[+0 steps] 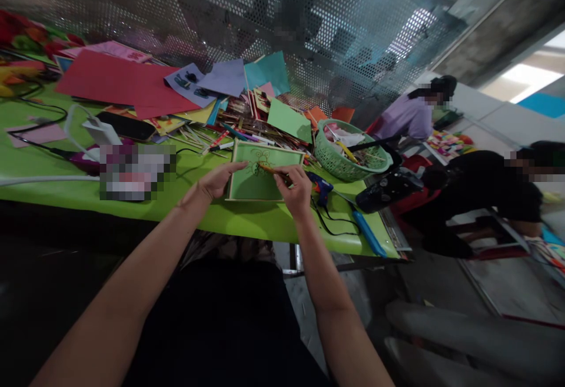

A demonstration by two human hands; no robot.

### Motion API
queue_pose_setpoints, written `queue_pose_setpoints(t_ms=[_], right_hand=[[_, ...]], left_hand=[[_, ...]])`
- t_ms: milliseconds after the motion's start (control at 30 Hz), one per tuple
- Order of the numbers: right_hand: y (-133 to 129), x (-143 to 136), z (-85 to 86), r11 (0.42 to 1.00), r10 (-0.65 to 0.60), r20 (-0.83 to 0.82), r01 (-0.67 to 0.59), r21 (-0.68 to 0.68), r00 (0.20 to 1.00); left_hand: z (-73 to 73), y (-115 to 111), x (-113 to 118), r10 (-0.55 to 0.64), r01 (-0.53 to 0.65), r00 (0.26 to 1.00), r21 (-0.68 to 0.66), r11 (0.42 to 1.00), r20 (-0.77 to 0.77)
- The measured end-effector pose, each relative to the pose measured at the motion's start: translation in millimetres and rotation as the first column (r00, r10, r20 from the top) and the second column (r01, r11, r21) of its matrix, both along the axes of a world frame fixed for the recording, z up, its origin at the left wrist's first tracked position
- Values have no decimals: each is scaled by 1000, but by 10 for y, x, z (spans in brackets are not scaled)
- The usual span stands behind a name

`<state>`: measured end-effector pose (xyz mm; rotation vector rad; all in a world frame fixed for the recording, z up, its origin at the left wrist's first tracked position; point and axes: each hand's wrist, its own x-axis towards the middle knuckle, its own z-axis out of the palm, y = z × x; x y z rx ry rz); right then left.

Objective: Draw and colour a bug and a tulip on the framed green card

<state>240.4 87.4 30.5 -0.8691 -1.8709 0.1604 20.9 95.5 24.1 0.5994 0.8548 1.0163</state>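
Note:
A shallow green tray-like frame with pale edges lies on the green table near its front edge, with a line drawing on its inner face. My left hand is at the frame's left edge, its fingers closed on that edge and the thumb reaching over it. In my right hand is a thin brown-orange stick, pinched between the fingers. The stick's tip is at the drawing, where small dark marks show. The right hand rests over the frame's right side.
On the table, a green basket of scraps stands right of the frame, near a blue glue gun and a blue stick-like tool. Behind lie pens, sticks and coloured paper. A phone lies left. Two people sit at right.

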Motion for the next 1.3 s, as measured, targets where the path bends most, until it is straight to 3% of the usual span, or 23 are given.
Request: queue_pose_setpoints(t_ms=[967, 1300], right_hand=[[6, 18, 12, 1000, -23, -39, 23, 1, 999], [11, 20, 6, 999, -32, -24, 32, -5, 999]], left_hand=[[70, -21, 0, -39, 41, 998, -42, 998, 59], [28, -5, 0, -25, 27, 998, -27, 999, 57]])
